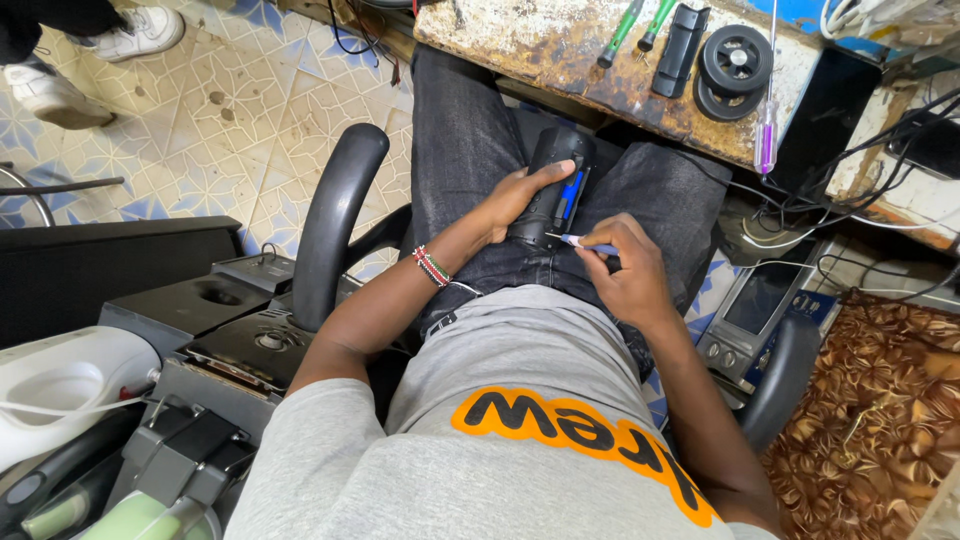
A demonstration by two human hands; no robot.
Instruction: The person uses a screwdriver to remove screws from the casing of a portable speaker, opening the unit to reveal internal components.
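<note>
From the head camera, the person is sitting in a chair with a black cylindrical speaker (553, 185) lying across the lap, on dark jeans. The left hand (520, 195) is wrapping around the speaker's side, its grip closed on the body with the thumb lying along the top. The right hand (630, 275) is pinching a thin screwdriver (588, 243) with a blue handle, its grip narrow around the handle and the tip touching the speaker's near end, just beside a blue panel (the exact spot under the tip is too small to tell). A beaded bracelet (432, 266) is circling the left wrist.

Beyond the knees, a worn table (560, 50) is carrying two green-handled screwdrivers (632, 25), a black bar-shaped part (680, 50), round black discs (735, 62) and a purple-handled screwdriver (767, 135). A grey appliance with a screen (760, 310) is sitting on the floor by the right leg.
</note>
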